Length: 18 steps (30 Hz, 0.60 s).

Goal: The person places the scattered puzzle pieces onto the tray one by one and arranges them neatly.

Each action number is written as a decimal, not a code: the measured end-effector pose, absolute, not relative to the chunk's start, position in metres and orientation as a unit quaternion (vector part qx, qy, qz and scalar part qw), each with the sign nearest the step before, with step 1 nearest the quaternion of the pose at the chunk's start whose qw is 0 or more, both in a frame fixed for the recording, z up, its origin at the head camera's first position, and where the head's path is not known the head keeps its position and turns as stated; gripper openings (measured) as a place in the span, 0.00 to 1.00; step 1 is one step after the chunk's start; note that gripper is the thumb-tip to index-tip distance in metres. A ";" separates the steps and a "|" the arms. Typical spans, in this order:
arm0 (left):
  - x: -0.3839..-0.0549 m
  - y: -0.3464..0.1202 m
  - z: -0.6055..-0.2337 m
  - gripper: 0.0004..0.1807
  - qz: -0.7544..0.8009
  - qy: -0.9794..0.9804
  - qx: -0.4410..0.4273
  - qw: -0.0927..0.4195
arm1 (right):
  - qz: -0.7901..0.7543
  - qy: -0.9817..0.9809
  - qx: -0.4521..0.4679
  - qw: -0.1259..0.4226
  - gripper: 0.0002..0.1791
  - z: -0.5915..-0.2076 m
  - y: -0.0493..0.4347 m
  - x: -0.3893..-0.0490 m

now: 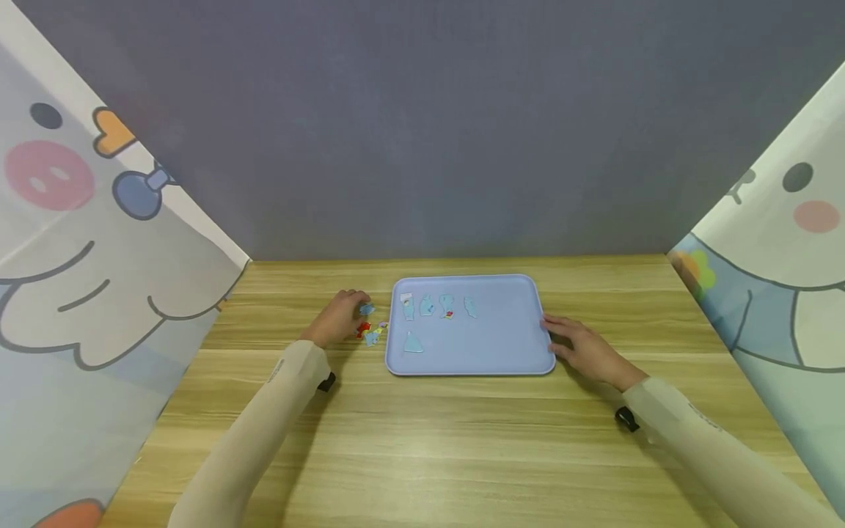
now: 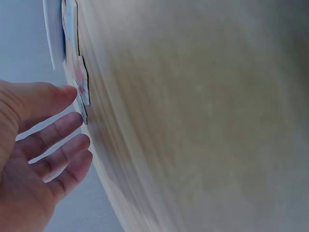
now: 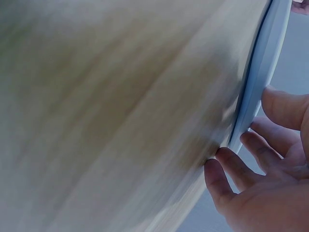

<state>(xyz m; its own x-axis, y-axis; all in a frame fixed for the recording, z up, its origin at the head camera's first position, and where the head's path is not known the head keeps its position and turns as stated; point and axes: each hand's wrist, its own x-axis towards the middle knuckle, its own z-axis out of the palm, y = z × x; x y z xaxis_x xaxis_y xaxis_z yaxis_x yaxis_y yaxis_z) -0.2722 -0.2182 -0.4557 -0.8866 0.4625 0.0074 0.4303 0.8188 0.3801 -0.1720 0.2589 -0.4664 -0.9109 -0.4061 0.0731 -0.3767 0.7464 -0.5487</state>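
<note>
A light blue tray (image 1: 488, 345) lies on the wooden table, with several flat, pale blue puzzle-like pieces (image 1: 407, 308) in a row along its upper left. One triangular piece (image 1: 413, 343) sits lower on the tray's left side. Just left of the tray, my left hand (image 1: 339, 317) reaches down with fingertips at a small blue piece (image 1: 367, 309); thumb and index finger stay apart in the left wrist view. Close by are a red piece (image 1: 363, 329) and another blue piece (image 1: 371, 339). My right hand (image 1: 587, 352) rests on the tray's right rim, fingers loosely extended.
The wooden tabletop (image 1: 436, 447) runs around the tray. A grey wall (image 1: 449, 147) stands at the back, and cartoon-printed panels (image 1: 86, 242) flank the table on both sides.
</note>
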 end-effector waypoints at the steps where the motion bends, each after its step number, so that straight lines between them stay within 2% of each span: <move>1: -0.273 -0.218 -0.456 0.21 0.188 0.954 0.231 0.044 | -0.288 0.934 -0.211 0.024 0.26 -0.466 0.259 -0.172; 18: -0.279 -0.214 -0.454 0.17 0.167 0.963 0.199 0.078 | -0.290 0.933 -0.212 0.022 0.26 -0.467 0.259 -0.172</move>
